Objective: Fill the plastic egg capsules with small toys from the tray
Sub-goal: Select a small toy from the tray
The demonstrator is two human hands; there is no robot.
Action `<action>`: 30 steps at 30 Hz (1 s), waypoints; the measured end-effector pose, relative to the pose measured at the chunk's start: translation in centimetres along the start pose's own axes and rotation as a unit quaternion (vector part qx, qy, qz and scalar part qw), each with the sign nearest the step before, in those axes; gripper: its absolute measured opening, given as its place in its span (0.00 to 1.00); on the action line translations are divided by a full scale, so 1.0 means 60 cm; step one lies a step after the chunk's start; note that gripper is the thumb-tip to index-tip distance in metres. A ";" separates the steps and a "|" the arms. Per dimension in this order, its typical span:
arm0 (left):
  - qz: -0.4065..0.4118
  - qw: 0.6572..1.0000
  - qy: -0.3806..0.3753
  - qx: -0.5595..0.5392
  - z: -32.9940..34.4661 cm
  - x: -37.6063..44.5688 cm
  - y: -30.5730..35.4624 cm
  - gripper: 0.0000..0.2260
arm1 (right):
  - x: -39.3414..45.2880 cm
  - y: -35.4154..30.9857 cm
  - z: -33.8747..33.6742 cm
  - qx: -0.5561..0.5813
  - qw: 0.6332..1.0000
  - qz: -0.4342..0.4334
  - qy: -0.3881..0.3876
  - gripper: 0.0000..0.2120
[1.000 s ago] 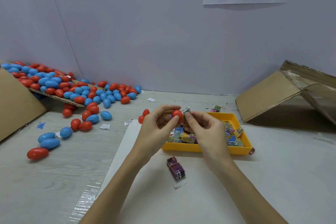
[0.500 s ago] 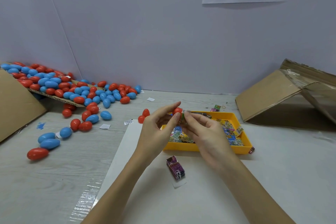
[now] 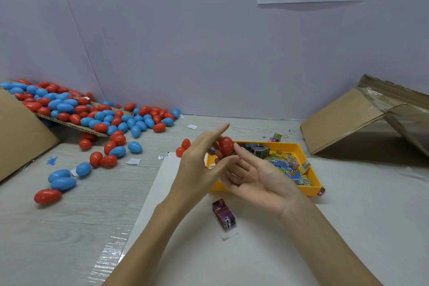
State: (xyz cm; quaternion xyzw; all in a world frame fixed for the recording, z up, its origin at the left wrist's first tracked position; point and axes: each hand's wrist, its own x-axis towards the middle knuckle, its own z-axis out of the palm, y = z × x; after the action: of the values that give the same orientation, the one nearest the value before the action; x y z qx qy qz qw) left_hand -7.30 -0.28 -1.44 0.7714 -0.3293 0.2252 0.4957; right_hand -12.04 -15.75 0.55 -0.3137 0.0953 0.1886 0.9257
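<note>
A red egg capsule (image 3: 225, 146) is held above the left end of the yellow tray (image 3: 312, 177), pressed between both hands. My left hand (image 3: 199, 160) grips it from the left, with the index finger stretched up and away. My right hand (image 3: 257, 175) meets it from the right, palm turned up, index fingertip on the capsule's side. A bit of green toy packet shows at the capsule's lower edge. Several small colourful toy packets (image 3: 284, 163) lie in the tray.
A small purple box (image 3: 224, 215) lies on the white sheet (image 3: 301, 239) near me. Two red capsule pieces (image 3: 183, 147) sit left of the tray. Red and blue eggs (image 3: 92, 114) spill from cardboard at the left. An open cardboard box (image 3: 348, 121) stands at the right.
The toy packet that my right hand held beside the capsule has gone into it. My left index finger has lifted off, and my right palm has turned upward.
</note>
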 end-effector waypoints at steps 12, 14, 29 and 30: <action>0.008 0.999 -0.001 -0.045 -0.006 0.004 0.003 0.19 | -0.001 0.000 0.000 -0.006 1.000 0.006 -0.020 0.18; 0.003 0.998 -0.001 -0.055 -0.005 0.003 0.004 0.17 | -0.001 0.001 0.001 -0.005 1.000 0.005 -0.020 0.18; -0.023 0.994 0.019 -0.106 0.003 0.001 0.005 0.14 | -0.003 0.005 0.009 -0.006 1.000 -0.020 -0.014 0.19; -0.028 0.993 0.009 -0.113 0.003 0.001 0.004 0.14 | -0.004 0.005 0.009 -0.006 1.000 -0.021 -0.010 0.20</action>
State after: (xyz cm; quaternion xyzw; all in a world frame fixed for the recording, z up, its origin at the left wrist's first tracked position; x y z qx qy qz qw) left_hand -7.43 -0.54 -1.34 0.7177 -0.3264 0.1793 0.5884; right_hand -12.33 -15.25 0.89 -0.3191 0.0784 0.1726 0.9286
